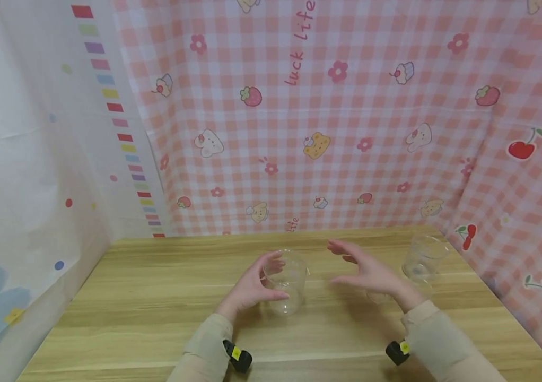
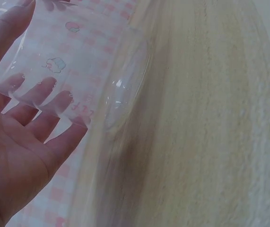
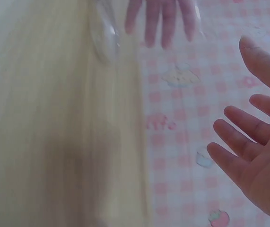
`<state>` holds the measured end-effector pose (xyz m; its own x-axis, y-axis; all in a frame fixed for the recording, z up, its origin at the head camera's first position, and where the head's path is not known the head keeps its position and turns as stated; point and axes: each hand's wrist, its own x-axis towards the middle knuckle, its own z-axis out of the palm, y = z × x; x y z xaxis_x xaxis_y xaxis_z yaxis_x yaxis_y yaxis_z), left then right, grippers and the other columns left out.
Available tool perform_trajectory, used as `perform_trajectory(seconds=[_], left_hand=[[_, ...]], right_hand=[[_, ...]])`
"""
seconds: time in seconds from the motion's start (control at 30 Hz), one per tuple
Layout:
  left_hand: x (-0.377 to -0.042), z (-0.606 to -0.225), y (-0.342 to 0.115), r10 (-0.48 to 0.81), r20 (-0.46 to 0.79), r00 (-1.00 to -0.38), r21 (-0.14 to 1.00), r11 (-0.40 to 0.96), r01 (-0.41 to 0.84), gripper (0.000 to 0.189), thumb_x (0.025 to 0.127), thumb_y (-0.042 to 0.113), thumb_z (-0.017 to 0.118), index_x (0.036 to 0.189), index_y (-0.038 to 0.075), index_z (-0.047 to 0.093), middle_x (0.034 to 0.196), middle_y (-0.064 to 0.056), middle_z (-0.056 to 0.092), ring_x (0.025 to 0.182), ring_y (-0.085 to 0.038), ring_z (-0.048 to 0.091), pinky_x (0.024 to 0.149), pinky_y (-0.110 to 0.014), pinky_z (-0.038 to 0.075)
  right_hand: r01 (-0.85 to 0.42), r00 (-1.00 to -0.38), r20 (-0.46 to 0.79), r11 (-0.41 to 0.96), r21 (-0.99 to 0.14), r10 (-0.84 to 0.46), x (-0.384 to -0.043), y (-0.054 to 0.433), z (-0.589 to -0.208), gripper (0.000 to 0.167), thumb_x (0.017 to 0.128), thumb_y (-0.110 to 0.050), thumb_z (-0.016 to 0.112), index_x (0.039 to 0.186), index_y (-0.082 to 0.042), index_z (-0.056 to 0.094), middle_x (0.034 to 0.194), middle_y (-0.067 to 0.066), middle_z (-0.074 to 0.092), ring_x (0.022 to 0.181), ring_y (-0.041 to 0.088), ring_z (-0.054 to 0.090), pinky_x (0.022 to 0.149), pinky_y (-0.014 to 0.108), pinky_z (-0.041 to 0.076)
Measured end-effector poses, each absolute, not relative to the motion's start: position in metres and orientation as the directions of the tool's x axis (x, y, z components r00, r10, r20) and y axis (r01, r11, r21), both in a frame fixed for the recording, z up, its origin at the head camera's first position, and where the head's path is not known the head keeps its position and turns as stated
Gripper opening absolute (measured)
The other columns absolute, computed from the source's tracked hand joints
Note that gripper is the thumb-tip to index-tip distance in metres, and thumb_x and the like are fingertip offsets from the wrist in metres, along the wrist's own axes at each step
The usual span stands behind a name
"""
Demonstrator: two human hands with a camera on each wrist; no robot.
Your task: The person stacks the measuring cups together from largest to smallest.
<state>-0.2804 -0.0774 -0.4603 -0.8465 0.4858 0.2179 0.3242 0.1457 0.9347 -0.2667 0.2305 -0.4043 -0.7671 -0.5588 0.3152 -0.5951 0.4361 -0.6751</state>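
Observation:
A clear, see-through cup (image 1: 292, 278) is near the middle of the wooden table, with its round base (image 2: 127, 82) low over the wood. My left hand (image 1: 254, 284) holds it from the left, thumb in front and fingers round the far side. Those fingers show through the clear wall in both wrist views. To the right of the cup, apart from it, my right hand (image 1: 366, 273) hovers with its palm facing left. Its thumb and fingers (image 3: 241, 139) are spread and hold nothing.
Another clear cup (image 1: 426, 252) stands at the table's back right. A further clear piece (image 1: 378, 297) is partly hidden behind my right wrist. Pink checked cloth (image 1: 299, 175) hangs along the back and right of the table, and white printed cloth (image 1: 37, 159) on the left.

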Motion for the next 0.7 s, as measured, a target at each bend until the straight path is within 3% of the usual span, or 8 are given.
perform_trajectory(seconds=[0.43,0.5,0.63,0.7], left_hand=[[-0.281,-0.46,-0.076,0.471,0.203,-0.858,0.933,0.174,0.316,0.09,0.072,0.006,0.088,0.148,0.013,0.04,0.142,-0.013,0.053,0.13,-0.029,0.05,0.104,-0.048,0.043],[-0.28,-0.46,-0.076,0.472,0.205,-0.858,0.932,0.173,0.318,0.09,0.072,0.007,0.088,0.148,0.013,0.04,0.142,-0.013,0.053,0.13,-0.03,0.05,0.104,-0.05,0.043],[-0.281,-0.461,-0.076,0.474,0.21,-0.855,0.933,0.165,0.32,0.09,0.072,0.006,0.088,0.148,0.013,0.04,0.142,-0.015,0.052,0.13,-0.031,0.049,0.104,-0.051,0.043],[-0.282,-0.461,-0.076,0.477,0.21,-0.854,0.933,0.164,0.321,0.091,0.072,0.006,0.088,0.148,0.013,0.039,0.143,-0.017,0.051,0.13,-0.032,0.049,0.105,-0.052,0.042]], right_hand=[[-0.598,-0.793,0.35,0.526,-0.605,-0.499,-0.26,0.276,-0.382,0.078,0.085,-0.01,0.079,0.149,0.001,0.036,0.142,0.022,0.05,0.13,0.041,0.046,0.105,0.057,0.036],[-0.611,-0.788,0.373,0.542,-0.577,-0.49,-0.26,0.282,-0.38,0.078,0.085,-0.012,0.079,0.149,0.0,0.037,0.141,0.021,0.051,0.129,0.04,0.047,0.107,0.048,0.038],[-0.622,-0.783,0.406,0.567,-0.541,-0.471,-0.259,0.296,-0.377,0.078,0.083,-0.01,0.08,0.149,-0.001,0.039,0.14,0.021,0.052,0.126,0.041,0.048,0.106,0.016,0.032],[-0.615,-0.788,0.409,0.582,-0.531,-0.46,-0.258,0.303,-0.375,0.077,0.083,-0.009,0.08,0.148,0.0,0.039,0.139,0.022,0.052,0.125,0.042,0.048,0.104,0.013,0.03]])
